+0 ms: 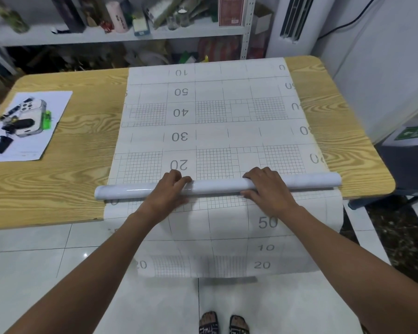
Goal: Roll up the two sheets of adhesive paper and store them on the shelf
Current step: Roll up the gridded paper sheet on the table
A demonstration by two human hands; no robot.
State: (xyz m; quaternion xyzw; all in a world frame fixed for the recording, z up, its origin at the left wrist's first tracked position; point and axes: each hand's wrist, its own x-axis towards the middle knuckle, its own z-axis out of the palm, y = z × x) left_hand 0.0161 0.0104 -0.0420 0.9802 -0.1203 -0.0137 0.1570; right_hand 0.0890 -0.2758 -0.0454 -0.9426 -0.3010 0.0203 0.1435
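Observation:
A white sheet of adhesive paper, grid backing up, lies across the wooden table toward the far edge. Its near end is wound into a glossy white roll lying crosswise near the table's front edge. My left hand grips the roll left of its middle, fingers curled over the top. My right hand grips it right of the middle, thumb on the near side. A second gridded sheet lies under the roll and hangs off the front edge toward the floor. The shelf stands behind the table.
A printed sheet of paper with a picture lies at the table's left end. The shelf holds bottles, boxes and jars. A white air-conditioning unit stands at the back right. A dark stand sits right of the table. White floor tiles lie below.

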